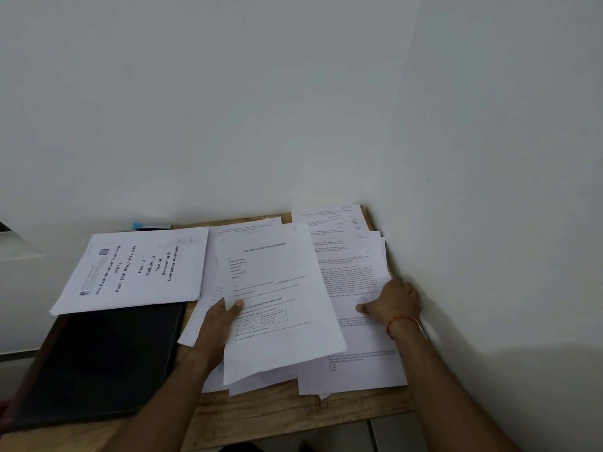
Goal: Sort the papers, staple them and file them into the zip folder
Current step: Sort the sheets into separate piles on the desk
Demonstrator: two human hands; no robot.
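The left hand pinches the letter at its left edge, thumb on top and fingers under. It holds it tilted above the middle heap; I judge this is to read the heading and choose a pile for it. The right hand rests on the right pile at 3 o'clock of the table, thumb stretched left, fingers bent. By my judgement it keeps the fanned sheets from sliding; whether it grips one I cannot tell. The booklet at 10 o'clock lies partly on the black folder at 8 o'clock, which looks like a place for sorted things. A blue thing at 11 o'clock is blurred, perhaps the stapler. Count: one folder, one booklet, one letter in hand, two loose heaps, the right one showing at least four sheets
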